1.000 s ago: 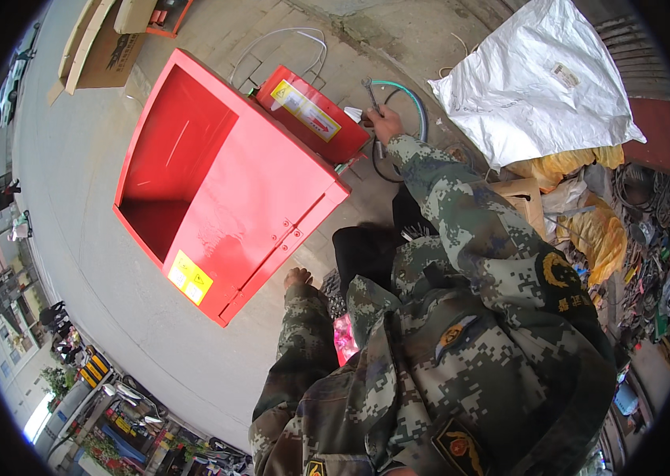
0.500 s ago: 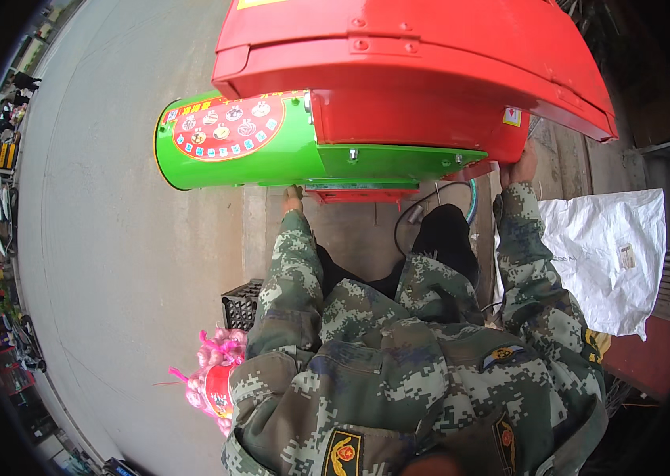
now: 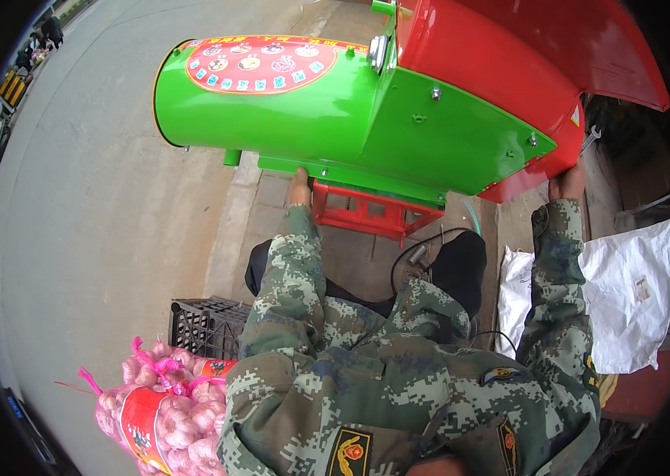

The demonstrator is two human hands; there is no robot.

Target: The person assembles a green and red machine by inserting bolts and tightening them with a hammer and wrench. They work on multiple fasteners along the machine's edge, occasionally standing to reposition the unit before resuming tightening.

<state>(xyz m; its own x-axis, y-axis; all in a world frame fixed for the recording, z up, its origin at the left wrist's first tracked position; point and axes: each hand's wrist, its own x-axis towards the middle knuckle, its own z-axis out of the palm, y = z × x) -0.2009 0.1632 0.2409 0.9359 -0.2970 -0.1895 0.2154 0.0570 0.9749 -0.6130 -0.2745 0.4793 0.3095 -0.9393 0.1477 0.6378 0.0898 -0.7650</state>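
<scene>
Ahead of me stands a machine with a green drum (image 3: 271, 111), a green side housing (image 3: 450, 131) and a large red hopper (image 3: 501, 47). It rests on a red metal frame (image 3: 371, 213). My left hand (image 3: 299, 190) grips the green lower edge beside that frame, its fingertips partly on the flange. Against the red lower right corner of the machine, my right hand (image 3: 568, 182) is closed, its fingers mostly hidden behind the panel. A silver wrench end (image 3: 592, 138) sticks out just above that hand; whether the hand holds it I cannot tell.
Pink net bags of garlic (image 3: 180, 416) and a black plastic crate (image 3: 206, 327) are at my lower left. A white woven sack (image 3: 628, 297) lies to the right. A black cable (image 3: 406, 255) runs on the ground by my right knee. A road stretches along the left.
The machine appears turned and shifted right and up in view, showing more of its green side. Both hands stay on it. The garlic and crate show more fully; the wrench end is now plain.
</scene>
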